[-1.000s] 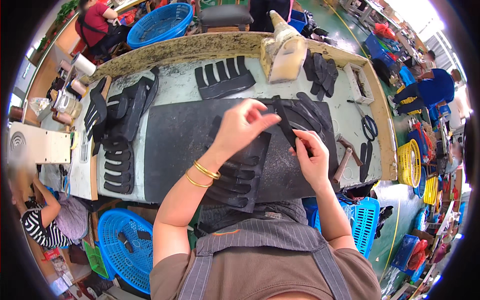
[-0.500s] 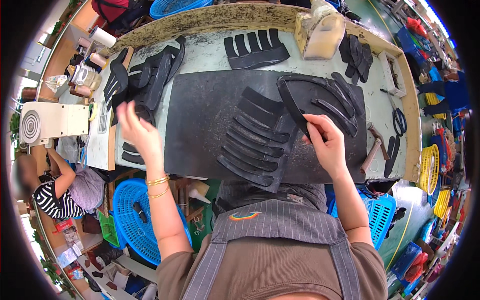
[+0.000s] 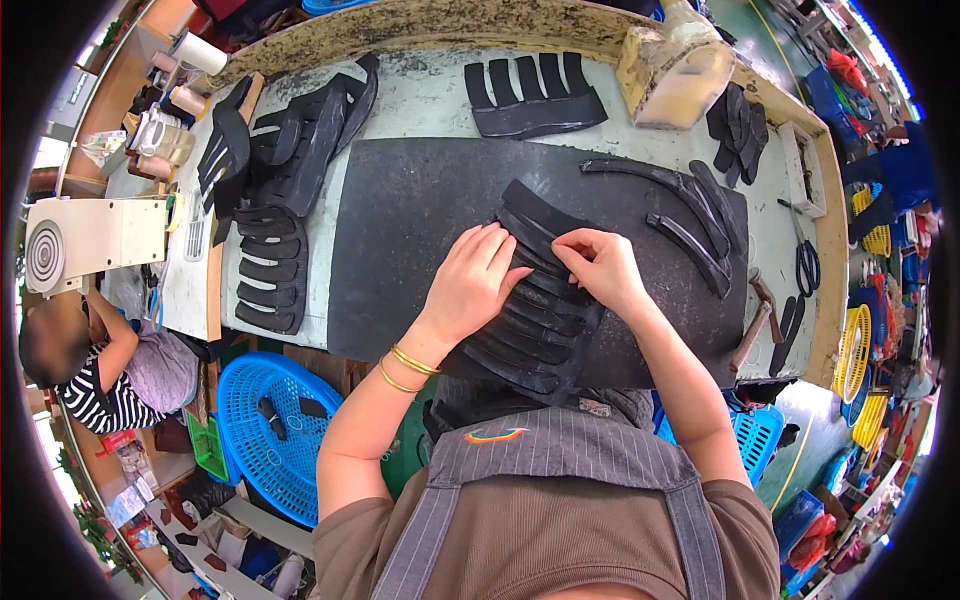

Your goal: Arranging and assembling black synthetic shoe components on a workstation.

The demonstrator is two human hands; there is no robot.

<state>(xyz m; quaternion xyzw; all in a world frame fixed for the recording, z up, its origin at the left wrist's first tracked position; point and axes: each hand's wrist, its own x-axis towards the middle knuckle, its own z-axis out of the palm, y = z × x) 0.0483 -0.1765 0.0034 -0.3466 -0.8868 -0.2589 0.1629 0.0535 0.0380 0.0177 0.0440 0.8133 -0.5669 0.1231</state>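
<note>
In front of me lies a black slotted piece with several curved finger-like strips, on a dark board. My left hand has its fingers together at the left ends of these strips, gripping the end of a curved black strip laid across the piece. With thumb and forefinger, my right hand pinches the right end of that strip. Beneath the fingertips the exact contact is hidden. Several loose curved black strips lie to the right of my right hand.
More black slotted pieces lie at the left and at the back. A hammer and scissors rest at the right, near a cream block-shaped object. A blue basket stands below; another person sits at left.
My right hand has brought a strip from the right down onto the slotted piece. The left hand has come over from the pile at the left and now grips the strip's other end.
</note>
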